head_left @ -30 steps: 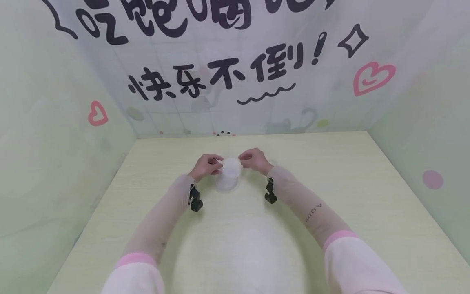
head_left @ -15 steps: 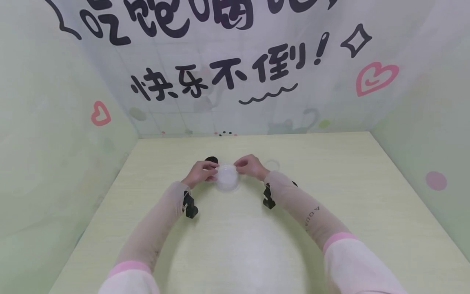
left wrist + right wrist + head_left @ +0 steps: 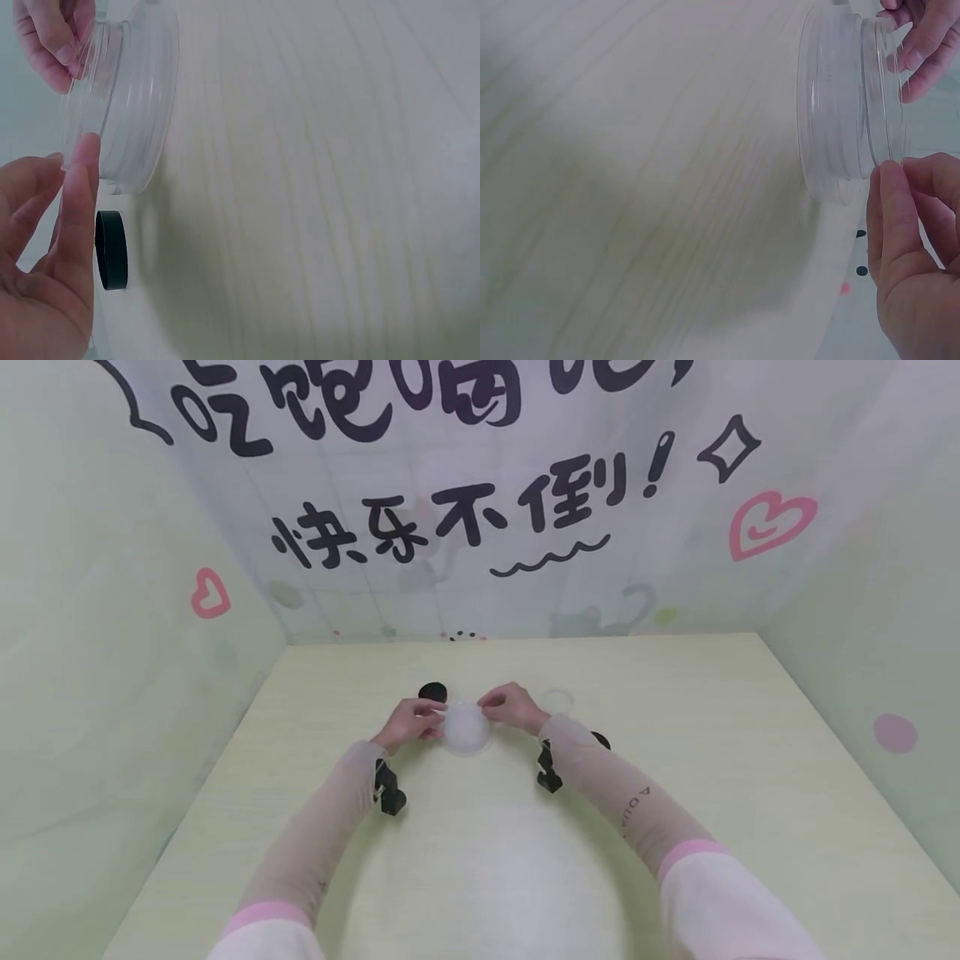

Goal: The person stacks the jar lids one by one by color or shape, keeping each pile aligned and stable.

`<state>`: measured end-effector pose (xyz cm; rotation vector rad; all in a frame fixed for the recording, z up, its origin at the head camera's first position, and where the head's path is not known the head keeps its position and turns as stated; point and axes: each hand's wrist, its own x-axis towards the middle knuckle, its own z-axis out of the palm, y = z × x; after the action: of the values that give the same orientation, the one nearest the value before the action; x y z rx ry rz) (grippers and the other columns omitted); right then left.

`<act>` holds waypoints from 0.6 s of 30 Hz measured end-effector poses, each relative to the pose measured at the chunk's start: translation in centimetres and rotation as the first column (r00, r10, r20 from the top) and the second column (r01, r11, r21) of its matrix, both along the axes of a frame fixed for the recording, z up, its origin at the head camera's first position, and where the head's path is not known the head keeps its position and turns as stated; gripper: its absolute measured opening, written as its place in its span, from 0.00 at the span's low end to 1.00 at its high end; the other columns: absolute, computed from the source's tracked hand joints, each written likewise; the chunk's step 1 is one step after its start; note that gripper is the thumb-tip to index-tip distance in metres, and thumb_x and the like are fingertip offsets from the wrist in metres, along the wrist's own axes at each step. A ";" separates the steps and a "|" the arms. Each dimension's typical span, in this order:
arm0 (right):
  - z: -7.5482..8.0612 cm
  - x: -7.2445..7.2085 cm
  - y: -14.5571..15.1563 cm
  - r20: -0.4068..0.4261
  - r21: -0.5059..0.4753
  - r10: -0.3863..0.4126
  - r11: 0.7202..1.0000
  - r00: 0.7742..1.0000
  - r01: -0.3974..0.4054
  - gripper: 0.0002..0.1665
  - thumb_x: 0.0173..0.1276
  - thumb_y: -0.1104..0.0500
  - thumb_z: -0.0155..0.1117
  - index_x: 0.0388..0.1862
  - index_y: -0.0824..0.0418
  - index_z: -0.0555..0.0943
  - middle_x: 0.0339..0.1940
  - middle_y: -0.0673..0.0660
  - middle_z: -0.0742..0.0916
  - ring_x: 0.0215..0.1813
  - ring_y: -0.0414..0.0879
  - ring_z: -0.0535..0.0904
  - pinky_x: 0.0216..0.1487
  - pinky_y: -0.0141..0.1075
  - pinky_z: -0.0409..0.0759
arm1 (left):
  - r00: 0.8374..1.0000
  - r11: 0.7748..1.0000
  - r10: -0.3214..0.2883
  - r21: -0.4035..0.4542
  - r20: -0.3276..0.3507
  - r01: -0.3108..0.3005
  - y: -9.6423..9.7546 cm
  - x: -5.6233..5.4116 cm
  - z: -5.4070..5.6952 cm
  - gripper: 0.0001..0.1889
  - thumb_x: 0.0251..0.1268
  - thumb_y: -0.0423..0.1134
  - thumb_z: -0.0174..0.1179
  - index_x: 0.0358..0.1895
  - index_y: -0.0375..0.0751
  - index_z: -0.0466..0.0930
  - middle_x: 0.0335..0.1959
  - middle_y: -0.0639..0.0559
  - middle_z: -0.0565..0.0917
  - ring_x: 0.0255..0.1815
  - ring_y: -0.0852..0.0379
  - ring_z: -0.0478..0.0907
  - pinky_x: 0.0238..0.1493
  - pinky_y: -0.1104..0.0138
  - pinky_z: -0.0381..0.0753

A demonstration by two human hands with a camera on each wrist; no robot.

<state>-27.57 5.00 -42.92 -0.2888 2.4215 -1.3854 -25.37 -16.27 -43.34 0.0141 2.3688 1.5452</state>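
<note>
A stack of round, clear plastic pieces point(image 3: 466, 731) stands on the table between both hands. Its wider ribbed lower part point(image 3: 142, 105) rests on the table, and a shallower clear piece point(image 3: 885, 97) lies on top. My left hand point(image 3: 410, 723) pinches the upper piece's rim at the left, between thumb and fingers. On the opposite side, my right hand point(image 3: 514, 706) pinches the same rim with thumb and fingertips. Whether the upper piece is fully seated cannot be told from these views.
A round black lid-like piece point(image 3: 432, 692) lies just behind the left hand. Behind the right hand lies a thin clear ring point(image 3: 557, 699). Another black piece point(image 3: 601, 740) is partly hidden by the right sleeve. A printed wall point(image 3: 420, 602) borders the table's back edge.
Both hands have come down and slightly nearer with the upper clear piece, from tilted above the lower part to level on it. The black lid behind the left hand has come into view.
</note>
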 end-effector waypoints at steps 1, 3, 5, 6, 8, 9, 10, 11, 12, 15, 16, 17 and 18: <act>0.0 0.0 0.0 -0.001 0.002 0.000 1.000 1.000 0.000 0.13 0.58 0.65 0.60 0.44 0.65 0.80 0.41 0.59 0.83 0.40 0.46 0.78 0.39 0.32 0.77 | 1.000 1.000 0.005 0.000 0.002 -0.005 0.1 0.1 -0.1 0.16 0.58 0.29 0.56 0.50 0.32 0.74 0.39 0.39 0.76 0.23 0.58 0.79 0.29 0.68 0.80; -0.2 0.0 0.0 -0.005 0.006 0.002 1.000 1.000 -0.002 0.13 0.58 0.65 0.60 0.43 0.65 0.80 0.41 0.59 0.83 0.40 0.46 0.77 0.39 0.31 0.76 | 1.000 1.000 0.014 -0.007 0.003 -0.014 0.2 0.2 -0.1 0.16 0.58 0.29 0.56 0.50 0.32 0.75 0.38 0.40 0.76 0.23 0.58 0.79 0.29 0.68 0.79; -0.5 0.0 0.0 -0.005 0.007 0.003 1.000 1.000 -0.003 0.13 0.58 0.65 0.60 0.43 0.65 0.80 0.40 0.59 0.83 0.39 0.45 0.77 0.38 0.31 0.76 | 1.000 1.000 0.024 -0.011 0.010 -0.023 0.3 0.4 -0.1 0.16 0.58 0.29 0.56 0.50 0.33 0.74 0.38 0.40 0.76 0.23 0.57 0.79 0.29 0.68 0.79; -0.6 0.0 -0.1 -0.005 0.006 0.003 1.000 1.000 -0.003 0.13 0.58 0.65 0.60 0.43 0.65 0.80 0.40 0.58 0.83 0.39 0.45 0.78 0.38 0.31 0.76 | 1.000 1.000 0.027 -0.012 0.011 -0.026 0.3 0.5 -0.1 0.16 0.58 0.29 0.56 0.50 0.33 0.74 0.38 0.40 0.76 0.24 0.57 0.79 0.29 0.69 0.79; -0.7 0.0 -0.2 0.002 0.001 0.002 1.000 1.000 -0.002 0.13 0.58 0.65 0.59 0.43 0.66 0.80 0.40 0.59 0.83 0.38 0.45 0.78 0.37 0.31 0.77 | 1.000 1.000 0.030 -0.010 0.009 -0.030 0.3 0.6 -0.1 0.16 0.58 0.29 0.55 0.51 0.33 0.74 0.37 0.41 0.75 0.24 0.57 0.79 0.29 0.69 0.79; -0.7 -0.1 -0.2 0.004 -0.002 0.000 1.000 1.000 0.000 0.13 0.59 0.66 0.59 0.44 0.66 0.79 0.39 0.59 0.83 0.38 0.45 0.79 0.37 0.31 0.77 | 1.000 1.000 0.030 -0.008 0.007 -0.030 0.3 0.6 -0.1 0.16 0.58 0.30 0.55 0.51 0.33 0.74 0.37 0.41 0.76 0.23 0.57 0.79 0.29 0.69 0.79; -0.6 0.0 -0.3 0.006 -0.005 -0.003 1.000 1.000 0.003 0.13 0.59 0.66 0.59 0.43 0.66 0.79 0.39 0.59 0.83 0.37 0.45 0.79 0.37 0.30 0.77 | 0.999 0.999 0.032 -0.005 0.005 -0.032 0.3 0.6 -0.2 0.16 0.58 0.30 0.55 0.51 0.33 0.74 0.37 0.41 0.76 0.23 0.57 0.79 0.28 0.69 0.79; -0.6 0.0 -0.3 0.008 -0.008 -0.004 1.000 1.000 0.004 0.13 0.59 0.66 0.58 0.44 0.67 0.79 0.39 0.60 0.83 0.37 0.45 0.79 0.37 0.31 0.78 | 0.999 0.999 0.035 -0.003 0.002 -0.035 0.3 0.6 -0.2 0.15 0.58 0.30 0.55 0.50 0.33 0.74 0.36 0.41 0.76 0.23 0.57 0.79 0.28 0.70 0.79; -0.5 0.1 -0.4 0.013 -0.012 -0.005 1.000 1.000 0.005 0.13 0.59 0.67 0.58 0.44 0.67 0.79 0.40 0.60 0.83 0.38 0.46 0.79 0.37 0.31 0.78 | 0.999 0.999 0.036 -0.002 -0.003 -0.036 0.3 0.5 -0.3 0.15 0.58 0.30 0.55 0.50 0.33 0.74 0.36 0.41 0.76 0.23 0.57 0.79 0.27 0.70 0.78; -0.6 0.1 -0.5 0.026 -0.019 -0.015 1.000 1.000 0.016 0.13 0.60 0.67 0.58 0.44 0.67 0.79 0.40 0.60 0.82 0.38 0.46 0.80 0.37 0.30 0.78 | 0.999 0.999 0.047 0.001 -0.006 -0.047 0.3 0.4 -0.6 0.15 0.59 0.30 0.55 0.50 0.33 0.74 0.36 0.41 0.77 0.22 0.57 0.79 0.26 0.71 0.78; -0.6 0.1 -0.5 0.028 -0.022 -0.018 1.000 0.999 0.018 0.13 0.60 0.67 0.58 0.44 0.67 0.79 0.40 0.61 0.82 0.38 0.46 0.80 0.37 0.30 0.78 | 0.999 0.999 0.054 0.001 -0.005 -0.054 0.3 0.3 -0.7 0.15 0.58 0.31 0.56 0.50 0.33 0.75 0.36 0.41 0.77 0.22 0.58 0.79 0.25 0.71 0.78; -0.7 0.0 -0.5 0.032 -0.026 -0.019 0.999 0.999 0.020 0.13 0.60 0.67 0.58 0.44 0.68 0.79 0.40 0.60 0.82 0.38 0.46 0.79 0.37 0.30 0.78 | 0.998 0.998 0.058 0.001 -0.003 -0.058 0.3 0.3 -0.8 0.15 0.59 0.31 0.56 0.50 0.34 0.75 0.36 0.41 0.77 0.22 0.58 0.79 0.25 0.72 0.77; -0.8 -0.1 -0.5 0.035 -0.029 -0.022 0.999 0.999 0.023 0.12 0.60 0.67 0.58 0.44 0.68 0.79 0.40 0.60 0.82 0.38 0.46 0.79 0.37 0.30 0.78 | 0.998 0.998 0.062 0.002 -0.003 -0.062 0.3 0.3 -0.8 0.15 0.59 0.31 0.56 0.50 0.34 0.75 0.36 0.41 0.77 0.21 0.58 0.78 0.24 0.72 0.77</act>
<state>-27.65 4.48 -43.74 -0.2431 2.3855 -1.4243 -25.10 -15.96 -44.18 -0.0570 2.3913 1.5758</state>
